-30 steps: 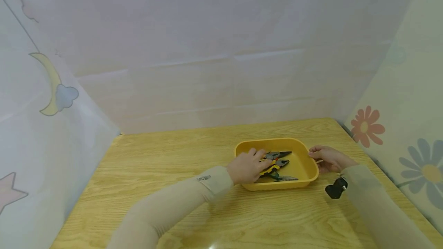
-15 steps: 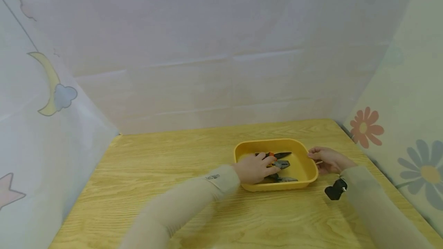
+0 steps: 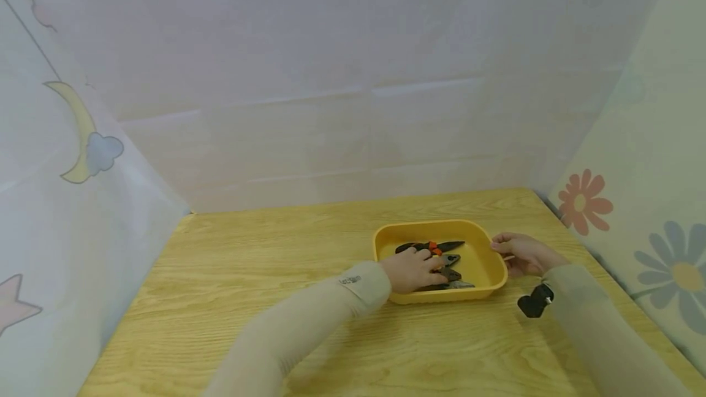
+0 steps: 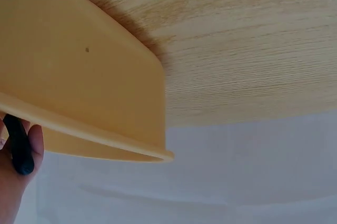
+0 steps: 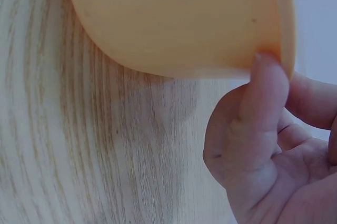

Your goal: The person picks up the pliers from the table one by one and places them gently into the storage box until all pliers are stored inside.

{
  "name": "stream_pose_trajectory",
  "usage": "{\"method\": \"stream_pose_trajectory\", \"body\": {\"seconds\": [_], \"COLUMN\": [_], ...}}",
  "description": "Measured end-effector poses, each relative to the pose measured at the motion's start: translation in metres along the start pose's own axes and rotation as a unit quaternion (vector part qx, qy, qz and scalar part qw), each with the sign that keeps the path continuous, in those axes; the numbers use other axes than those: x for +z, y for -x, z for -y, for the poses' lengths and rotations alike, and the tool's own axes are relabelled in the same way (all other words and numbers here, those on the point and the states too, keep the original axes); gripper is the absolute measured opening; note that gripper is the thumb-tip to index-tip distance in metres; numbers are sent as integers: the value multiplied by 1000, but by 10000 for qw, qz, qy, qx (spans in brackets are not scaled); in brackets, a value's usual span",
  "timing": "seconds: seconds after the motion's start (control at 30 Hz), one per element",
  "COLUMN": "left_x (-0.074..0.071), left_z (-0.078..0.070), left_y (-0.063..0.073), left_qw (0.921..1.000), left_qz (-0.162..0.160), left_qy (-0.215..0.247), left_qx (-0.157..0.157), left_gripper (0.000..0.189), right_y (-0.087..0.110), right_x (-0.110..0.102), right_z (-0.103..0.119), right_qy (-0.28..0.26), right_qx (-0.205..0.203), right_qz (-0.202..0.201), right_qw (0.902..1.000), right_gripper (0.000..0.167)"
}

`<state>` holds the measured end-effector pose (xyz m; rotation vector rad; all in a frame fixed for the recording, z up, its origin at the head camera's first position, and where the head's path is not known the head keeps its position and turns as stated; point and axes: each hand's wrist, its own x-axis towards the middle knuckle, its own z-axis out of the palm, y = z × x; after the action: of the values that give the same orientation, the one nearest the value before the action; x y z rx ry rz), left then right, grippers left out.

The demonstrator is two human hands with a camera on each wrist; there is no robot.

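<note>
A yellow plastic basket [image 3: 485, 268] stands on the table with several pliers inside. My left hand [image 3: 412, 270] reaches over its left part, fingers curled down among the tools. In the left wrist view, a black handle [image 4: 20, 148] lies in that hand beside the thumb; it grips pliers whose dark head [image 3: 451, 274] shows past the fingers. Behind the hand lie dark pliers with an orange part [image 3: 434, 248]; grey-headed pliers [image 3: 451, 259] and long-nosed pliers [image 3: 461, 285] show partly. My right hand [image 3: 524, 253] pinches the basket's right rim between thumb and fingers.
The wooden table [image 3: 265, 244] extends left of and in front of the basket. A pale cloth wall [image 3: 331, 109] rises behind, with patterned cloth on both sides. A black device [image 3: 535, 302] is worn at the right wrist.
My left hand has shifted right and a little toward the front inside the basket. The orange-marked pliers are more uncovered, and another dark pliers head now shows. The right hand stays on the rim.
</note>
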<state>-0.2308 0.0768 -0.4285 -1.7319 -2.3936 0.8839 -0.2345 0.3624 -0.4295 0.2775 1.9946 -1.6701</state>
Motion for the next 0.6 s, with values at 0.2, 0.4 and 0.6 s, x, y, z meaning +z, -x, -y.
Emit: {"method": "stream_pose_trajectory", "body": {"seconds": [0.2,0.4,0.6], "left_x": [-1,0,1], "left_z": [0,5,11], "left_y": [0,7,14], "left_qw": [9997,9987,9949], "left_qz": [41,8,75], "left_qy": [192,431,993], "left_qx": [-120,-285,-167], "left_gripper": [46,47,57], "right_y": [0,1,1], "right_x": [2,2,-1], "right_z": [-1,-1,-1], "right_qy": [27,54,89], "right_qx": [-40,-87,-107], "right_qz": [13,40,29], "right_qw": [10000,9999,9999], "right_gripper": [12,13,13]}}
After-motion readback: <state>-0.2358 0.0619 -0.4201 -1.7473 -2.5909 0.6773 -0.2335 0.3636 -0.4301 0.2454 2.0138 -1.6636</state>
